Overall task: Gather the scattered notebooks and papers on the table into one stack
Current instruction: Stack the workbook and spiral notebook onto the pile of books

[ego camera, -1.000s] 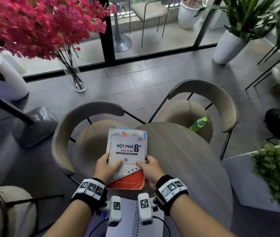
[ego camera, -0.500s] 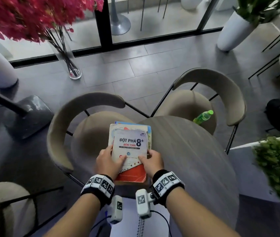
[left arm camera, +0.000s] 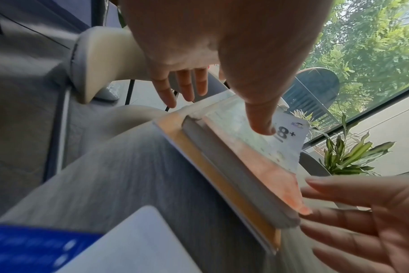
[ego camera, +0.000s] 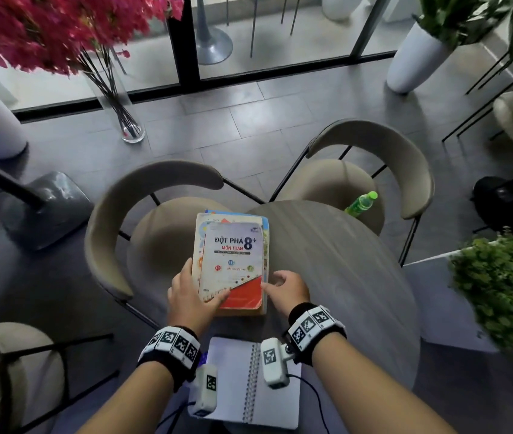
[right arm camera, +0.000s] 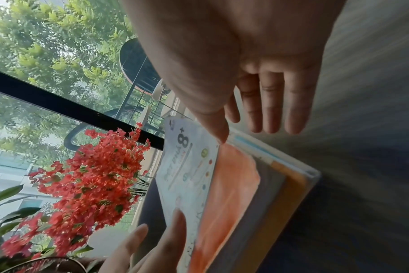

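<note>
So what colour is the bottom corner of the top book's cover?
Orange-red, on the top book; clearest in the head view.

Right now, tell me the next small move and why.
Probably reach back for the spiral notebook: it lies apart, nearer than the book stack. Left hand rests on the stack's top cover; right hand sits open at its right edge.

Right hand open beside book stack — thumb tip at top cover's edge.
</note>
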